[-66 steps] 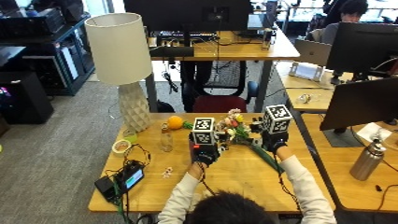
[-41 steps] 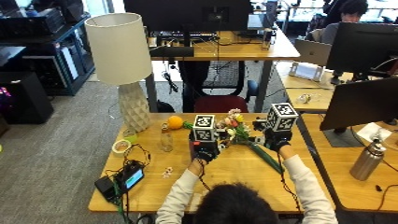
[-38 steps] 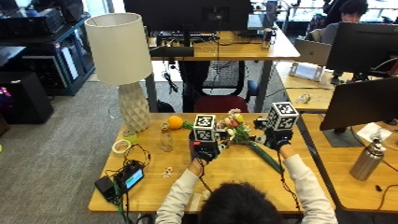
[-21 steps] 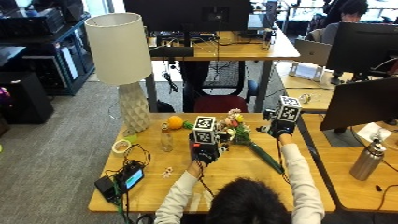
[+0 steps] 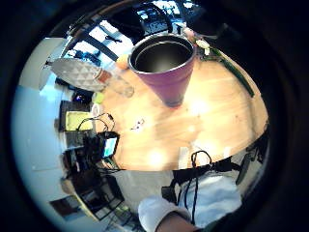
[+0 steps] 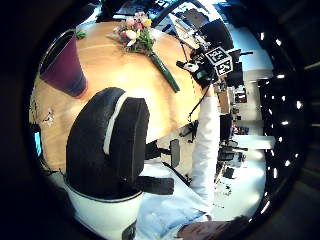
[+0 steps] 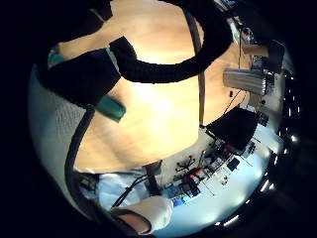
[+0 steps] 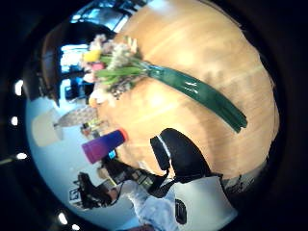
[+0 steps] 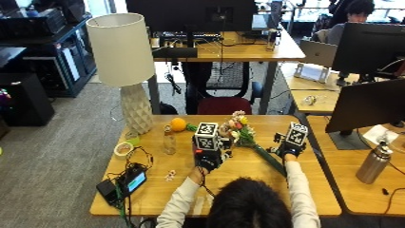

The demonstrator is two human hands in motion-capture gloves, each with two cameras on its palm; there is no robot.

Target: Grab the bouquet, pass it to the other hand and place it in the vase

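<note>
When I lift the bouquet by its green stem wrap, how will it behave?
The bouquet lies flat on the table, held by neither hand. Its flower head looks bulkier than the long, narrow wrap, so it will probably droop head-down if gripped near the tail. The wrap looks glossy, so it may slip; the blooms are likely fragile.

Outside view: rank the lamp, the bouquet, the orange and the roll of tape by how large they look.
1. Lamp, by far the largest.
2. Bouquet, flowers plus long green wrap.
3 and 4. Orange and roll of tape look about alike; not ranked against each other.
</note>
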